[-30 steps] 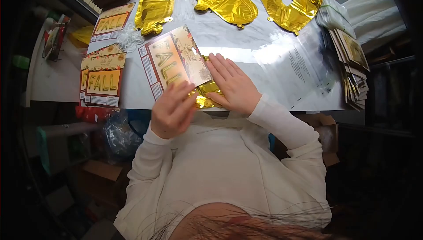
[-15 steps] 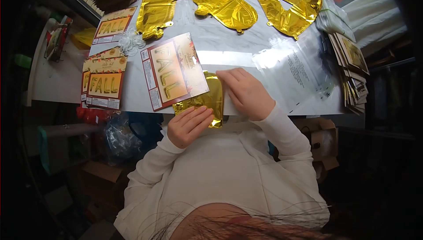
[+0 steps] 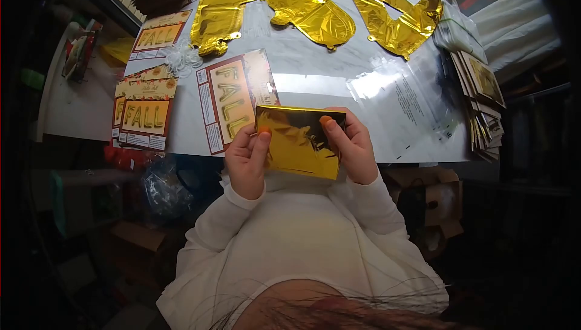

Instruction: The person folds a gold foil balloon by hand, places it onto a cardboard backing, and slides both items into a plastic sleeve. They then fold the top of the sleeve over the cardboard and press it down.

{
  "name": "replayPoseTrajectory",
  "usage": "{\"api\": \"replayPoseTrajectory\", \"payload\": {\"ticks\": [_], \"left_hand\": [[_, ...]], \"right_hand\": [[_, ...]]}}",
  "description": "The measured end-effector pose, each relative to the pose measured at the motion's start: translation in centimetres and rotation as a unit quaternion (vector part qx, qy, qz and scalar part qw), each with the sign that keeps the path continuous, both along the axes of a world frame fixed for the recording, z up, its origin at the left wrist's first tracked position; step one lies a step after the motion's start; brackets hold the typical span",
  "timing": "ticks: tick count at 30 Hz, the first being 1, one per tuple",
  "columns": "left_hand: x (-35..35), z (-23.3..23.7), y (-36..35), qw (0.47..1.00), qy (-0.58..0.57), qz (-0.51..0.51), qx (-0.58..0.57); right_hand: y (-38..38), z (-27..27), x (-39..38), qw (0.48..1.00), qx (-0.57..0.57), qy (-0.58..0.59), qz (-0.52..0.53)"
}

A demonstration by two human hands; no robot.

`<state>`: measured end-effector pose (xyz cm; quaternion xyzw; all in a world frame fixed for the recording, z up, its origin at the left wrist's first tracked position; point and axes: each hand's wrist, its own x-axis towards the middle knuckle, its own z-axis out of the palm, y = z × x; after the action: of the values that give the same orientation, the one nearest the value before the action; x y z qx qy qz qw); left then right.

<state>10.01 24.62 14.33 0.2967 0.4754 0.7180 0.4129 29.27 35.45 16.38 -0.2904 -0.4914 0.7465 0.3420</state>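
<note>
A folded gold foil sheet (image 3: 302, 148) is held up at the table's front edge, its shiny face towards the camera. My left hand (image 3: 248, 159) grips its left side, thumb on top and fingers behind. On the right side my right hand (image 3: 356, 148) pinches it the same way. Just beyond my left hand a printed FALL card (image 3: 229, 97) lies tilted on the table, its lower right part hidden by the foil and my left hand.
Gold foil balloons (image 3: 315, 18) lie across the back. Stacked FALL cards (image 3: 145, 115) and white string (image 3: 183, 59) are at the left. Clear plastic bags (image 3: 399, 103) lie right of centre, beside a pile of cards (image 3: 481, 97). Below the table's right side is an open cardboard box (image 3: 445, 200).
The gold foil has been lifted from the table, and both hands now grip its sides. Before, they lay on it. The FALL card no longer overlaps the foil and sits slightly lower.
</note>
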Motion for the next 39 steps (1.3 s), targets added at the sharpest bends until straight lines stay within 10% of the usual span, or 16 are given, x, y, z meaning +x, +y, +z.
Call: {"api": "replayPoseTrajectory", "payload": {"ticks": [30, 39], "left_hand": [[0.4, -1.1, 2.8, 0.996, 0.05, -0.054, -0.054], [1.6, 1.1, 3.8, 0.992, -0.121, -0.039, -0.004]], "right_hand": [[-0.2, 0.1, -0.2, 0.986, 0.062, 0.007, -0.156], [0.1, 0.6, 0.3, 0.983, 0.067, 0.001, -0.173]]}}
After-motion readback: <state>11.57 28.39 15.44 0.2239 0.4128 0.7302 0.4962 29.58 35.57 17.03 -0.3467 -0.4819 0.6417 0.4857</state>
